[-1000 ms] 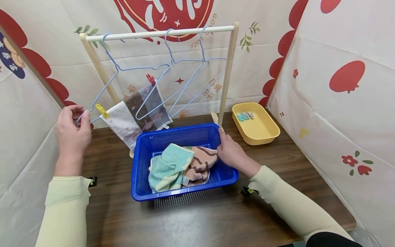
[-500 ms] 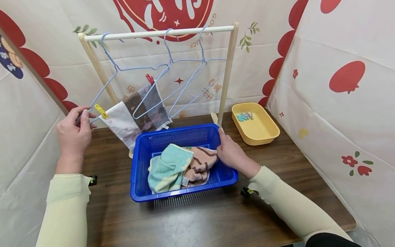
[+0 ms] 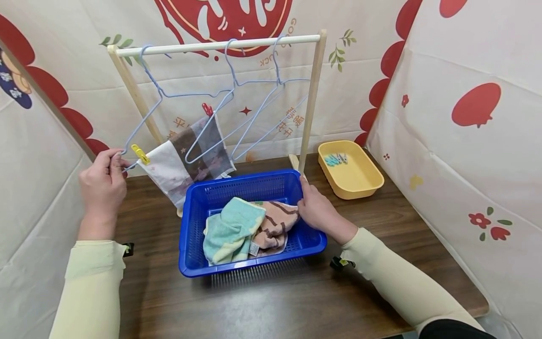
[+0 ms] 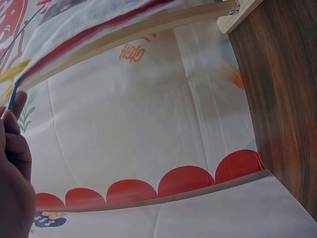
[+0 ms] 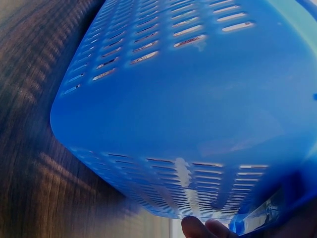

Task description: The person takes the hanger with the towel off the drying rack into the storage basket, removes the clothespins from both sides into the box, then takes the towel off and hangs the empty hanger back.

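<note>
My left hand (image 3: 103,183) pinches the lower left corner of a light blue clothes hanger (image 3: 141,123) hooked on a rack's white bar. A grey, brown and white cloth (image 3: 167,165) hangs tilted from that hanger, held by a yellow clothespin (image 3: 140,154) and a red clothespin (image 3: 207,109). In the left wrist view, fingers (image 4: 15,144) close on the thin blue wire beside the yellow clothespin. My right hand (image 3: 318,207) grips the right rim of a blue plastic basket (image 3: 250,269). Inside lie a mint-green towel (image 3: 233,230) and a pink towel (image 3: 275,223) with brown stripes.
The rack's right wooden post (image 3: 313,99) rises just behind the basket. Two more blue hangers (image 3: 254,117) hang on the white bar (image 3: 182,48). A yellow tray (image 3: 360,176) with several clothespins (image 3: 336,160) stands at the right. Printed cloth walls enclose the wooden table (image 3: 262,306).
My left hand has shifted slightly and its fingers now cover the hanger's corner, which showed between them before. The basket and right hand stay almost still.
</note>
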The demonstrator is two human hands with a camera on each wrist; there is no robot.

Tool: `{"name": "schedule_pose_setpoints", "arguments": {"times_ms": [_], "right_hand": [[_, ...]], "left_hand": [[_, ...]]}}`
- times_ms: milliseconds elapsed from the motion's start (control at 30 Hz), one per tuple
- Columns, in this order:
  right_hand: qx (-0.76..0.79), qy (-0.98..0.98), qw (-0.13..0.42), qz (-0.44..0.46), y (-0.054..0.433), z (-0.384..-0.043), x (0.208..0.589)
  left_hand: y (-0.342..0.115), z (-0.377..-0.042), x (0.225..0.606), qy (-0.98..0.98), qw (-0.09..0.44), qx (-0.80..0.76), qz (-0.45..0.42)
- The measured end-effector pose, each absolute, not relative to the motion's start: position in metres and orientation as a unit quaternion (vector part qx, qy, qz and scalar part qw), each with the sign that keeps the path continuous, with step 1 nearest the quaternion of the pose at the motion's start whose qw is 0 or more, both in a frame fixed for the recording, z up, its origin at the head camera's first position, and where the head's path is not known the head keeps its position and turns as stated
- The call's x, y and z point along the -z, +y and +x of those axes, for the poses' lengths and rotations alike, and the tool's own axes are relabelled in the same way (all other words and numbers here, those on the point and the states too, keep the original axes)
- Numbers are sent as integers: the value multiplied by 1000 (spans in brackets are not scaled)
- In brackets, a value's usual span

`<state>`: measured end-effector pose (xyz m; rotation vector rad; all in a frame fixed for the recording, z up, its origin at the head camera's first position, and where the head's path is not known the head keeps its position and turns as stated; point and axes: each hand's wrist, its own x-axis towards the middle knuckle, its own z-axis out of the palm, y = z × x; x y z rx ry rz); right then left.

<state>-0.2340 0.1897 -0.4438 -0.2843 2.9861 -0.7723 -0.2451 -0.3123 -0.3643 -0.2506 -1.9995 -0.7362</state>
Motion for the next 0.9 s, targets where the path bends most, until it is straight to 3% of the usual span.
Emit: {"name": "schedule_pose_setpoints", "arguments": {"times_ms": [367,900], "right_hand": [[254,963,24,-89,191,-236,447],[261,961,30,-85,191,-237,447]], "left_hand": [[-314,-244,357,-798,509,313,-78],[-318,-205,323,-743,549,380,-39]]}}
